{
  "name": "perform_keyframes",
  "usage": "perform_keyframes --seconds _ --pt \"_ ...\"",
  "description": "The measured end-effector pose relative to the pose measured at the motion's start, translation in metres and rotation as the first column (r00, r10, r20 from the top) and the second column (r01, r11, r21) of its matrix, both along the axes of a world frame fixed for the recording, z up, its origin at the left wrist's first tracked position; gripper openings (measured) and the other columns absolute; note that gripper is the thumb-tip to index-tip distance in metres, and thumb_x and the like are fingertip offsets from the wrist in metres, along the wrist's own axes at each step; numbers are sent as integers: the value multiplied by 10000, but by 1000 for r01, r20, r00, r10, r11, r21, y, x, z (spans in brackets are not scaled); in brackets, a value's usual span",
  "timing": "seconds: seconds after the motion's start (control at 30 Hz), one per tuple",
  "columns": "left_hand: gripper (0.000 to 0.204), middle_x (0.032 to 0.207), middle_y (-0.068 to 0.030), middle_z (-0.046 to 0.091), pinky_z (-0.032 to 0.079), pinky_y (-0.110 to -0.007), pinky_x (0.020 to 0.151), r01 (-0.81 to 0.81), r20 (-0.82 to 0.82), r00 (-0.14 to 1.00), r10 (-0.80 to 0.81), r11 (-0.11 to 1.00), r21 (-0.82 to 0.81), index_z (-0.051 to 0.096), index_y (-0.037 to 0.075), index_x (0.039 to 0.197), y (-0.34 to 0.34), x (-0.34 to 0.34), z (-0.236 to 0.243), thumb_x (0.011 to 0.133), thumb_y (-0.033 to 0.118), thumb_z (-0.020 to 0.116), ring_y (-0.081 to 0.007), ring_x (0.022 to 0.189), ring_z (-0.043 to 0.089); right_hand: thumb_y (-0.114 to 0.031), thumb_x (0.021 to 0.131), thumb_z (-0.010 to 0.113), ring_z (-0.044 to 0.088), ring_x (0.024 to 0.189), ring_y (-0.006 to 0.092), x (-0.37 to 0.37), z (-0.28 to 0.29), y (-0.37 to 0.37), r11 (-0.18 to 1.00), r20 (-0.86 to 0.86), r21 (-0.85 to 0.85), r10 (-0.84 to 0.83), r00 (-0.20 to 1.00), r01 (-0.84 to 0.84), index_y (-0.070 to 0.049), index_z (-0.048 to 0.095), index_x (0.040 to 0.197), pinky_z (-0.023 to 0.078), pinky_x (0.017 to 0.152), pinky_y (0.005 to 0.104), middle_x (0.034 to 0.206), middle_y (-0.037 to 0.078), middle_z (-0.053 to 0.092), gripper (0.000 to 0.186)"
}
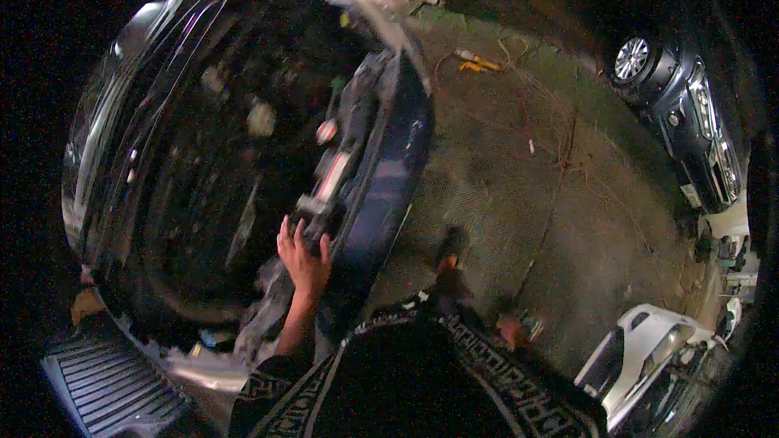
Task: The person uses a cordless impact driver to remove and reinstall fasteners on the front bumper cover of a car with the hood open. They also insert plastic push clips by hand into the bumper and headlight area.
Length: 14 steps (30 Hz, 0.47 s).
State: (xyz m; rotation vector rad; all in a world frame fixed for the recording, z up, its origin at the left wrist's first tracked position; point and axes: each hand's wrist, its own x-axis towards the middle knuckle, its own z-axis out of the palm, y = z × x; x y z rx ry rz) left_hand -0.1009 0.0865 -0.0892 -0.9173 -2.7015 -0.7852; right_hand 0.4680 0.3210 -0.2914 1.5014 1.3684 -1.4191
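My left hand (306,264) reaches over the inner edge of a dark open car bay, its fingers spread. Its fingertips are beside a dark part below a white-and-red strip (331,178); whether they touch it I cannot tell. Along the bay runs the car's dark blue body panel (388,174). My right hand (511,331) hangs low at my right side, dim and blurred. A small pale, shiny shape shows beside it, and whether it is held is unclear. The bay's inside is dark and smeared by motion.
Yellow tools (479,62) and thin cables lie on the concrete floor (503,195). A dark car (704,126) stands at the right, and a white car body part (641,349) at the lower right. A ribbed dark panel (114,377) is at the lower left.
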Motion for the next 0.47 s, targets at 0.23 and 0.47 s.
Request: perform_keyframes --seconds 0.23,0.47 --pt "695 1525 -274 297 213 -597 1131 -60 -95 995 38 968 -243 453 -20 1376 183 12 -26 889 431 657 -453 1406 286 -157 946 615 655 840 228 -7 53 171 969 -105 246 -1 994 27 14 608 1175 517 661 397 965 180 688 286" --pt "780 1590 -211 210 168 -615 1153 -118 61 989 136 963 -241 404 72 1457 306 -35 -30 825 416 706 -437 1448 212 -305 915 673 674 904 325 -158 70 409 799 -487 273 -366 793 536 -156 624 1237 538 774 517 1030 161 698 358"
